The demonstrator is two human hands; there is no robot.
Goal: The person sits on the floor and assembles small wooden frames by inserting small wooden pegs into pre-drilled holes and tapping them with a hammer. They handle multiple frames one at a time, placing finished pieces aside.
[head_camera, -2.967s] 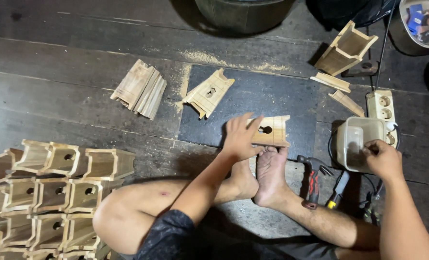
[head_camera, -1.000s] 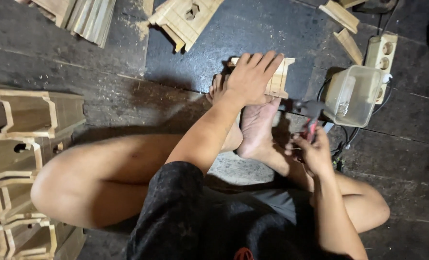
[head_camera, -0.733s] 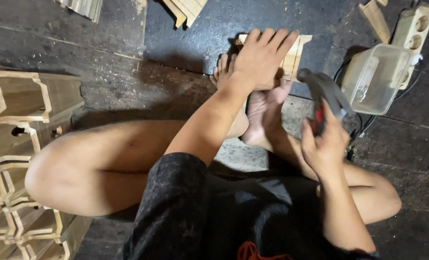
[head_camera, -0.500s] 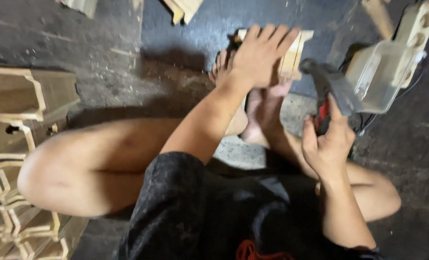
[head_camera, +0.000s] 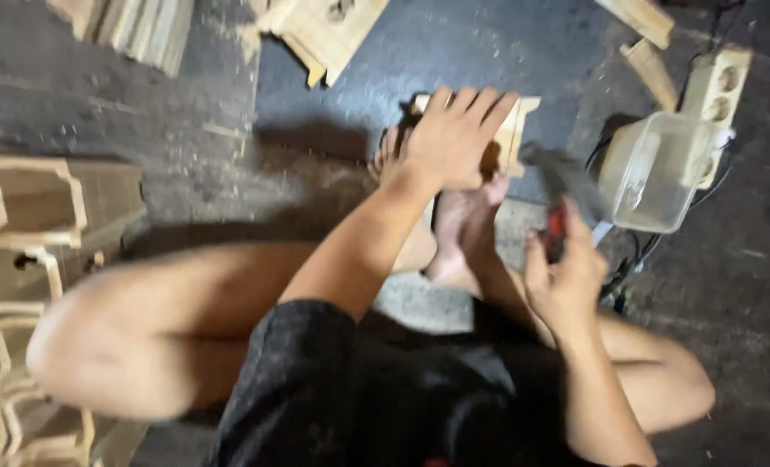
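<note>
Dark plank floor, dusted with sawdust, and a darker mat laid over it up top. A small wooden piece sits on the mat, another wooden box lies beyond it. Stacked wooden boxes crowd the left edge. At right, a clear plastic tub beside a pale power strip, wood offcuts close by.

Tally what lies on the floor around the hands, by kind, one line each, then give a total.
Wooden piece under the left hand: 1
Hammer in the right hand: 1
Clear plastic box: 1
Pale power strip: 1
Loose wooden wedges, top right: 2
Assembled wooden piece, top middle: 1
Total: 7, leaving out the blurred stacks at the left edge.
</note>
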